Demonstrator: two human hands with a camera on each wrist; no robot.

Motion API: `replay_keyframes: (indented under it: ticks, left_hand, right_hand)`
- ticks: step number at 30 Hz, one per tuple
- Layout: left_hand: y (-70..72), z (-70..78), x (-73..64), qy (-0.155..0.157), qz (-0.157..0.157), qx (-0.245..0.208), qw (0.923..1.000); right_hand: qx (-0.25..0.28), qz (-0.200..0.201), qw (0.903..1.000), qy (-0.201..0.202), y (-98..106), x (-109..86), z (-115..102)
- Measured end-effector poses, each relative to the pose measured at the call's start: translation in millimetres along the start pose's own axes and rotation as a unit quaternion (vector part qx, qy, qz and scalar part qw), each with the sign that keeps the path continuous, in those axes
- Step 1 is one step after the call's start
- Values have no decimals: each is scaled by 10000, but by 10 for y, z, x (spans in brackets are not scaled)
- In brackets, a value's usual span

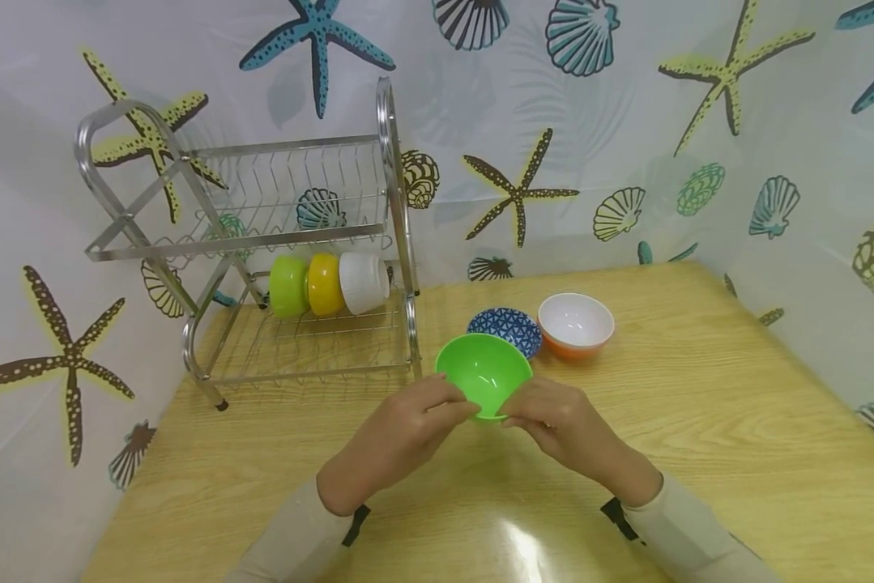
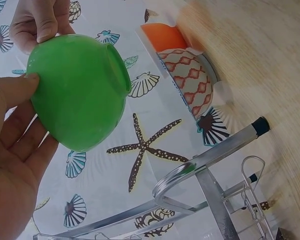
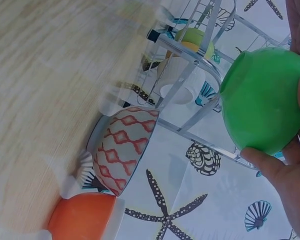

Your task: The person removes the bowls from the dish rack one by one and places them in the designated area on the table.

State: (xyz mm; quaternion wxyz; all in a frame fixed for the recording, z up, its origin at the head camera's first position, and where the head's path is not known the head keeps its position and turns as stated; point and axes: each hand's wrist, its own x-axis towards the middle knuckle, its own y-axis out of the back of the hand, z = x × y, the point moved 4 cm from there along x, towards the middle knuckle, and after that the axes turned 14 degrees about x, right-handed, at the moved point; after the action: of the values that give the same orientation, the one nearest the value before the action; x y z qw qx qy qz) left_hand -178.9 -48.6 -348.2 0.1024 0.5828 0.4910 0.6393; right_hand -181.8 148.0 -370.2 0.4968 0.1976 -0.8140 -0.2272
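A bright green bowl (image 1: 483,368) is held up above the table, tilted so its inside faces the head camera. My left hand (image 1: 411,429) pinches its near rim from the left, and my right hand (image 1: 571,425) pinches the same rim from the right. In the left wrist view, the left thumb lies on the outside of the green bowl (image 2: 80,95). The right wrist view shows its foot ring and outer wall. Just behind it stand a blue-patterned bowl (image 1: 513,325), red-patterned on its outside, and an orange bowl (image 1: 577,324) with a white inside.
A two-tier metal dish rack (image 1: 305,372) stands on the left of the wooden table (image 1: 699,389). On its lower tier sit a light green bowl (image 1: 287,287), a yellow bowl (image 1: 324,283) and a white bowl (image 1: 364,282), turned on their sides. A sea-patterned curtain (image 1: 437,105) hangs behind.
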Motion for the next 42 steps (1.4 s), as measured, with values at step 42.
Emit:
replay_keyframes:
  ticks: [42]
  left_hand:
    - [92, -271, -161, 1589, 822, -533, 9824]
  right_hand:
    - [-898, 842, 9924, 77, 395, -63, 88]
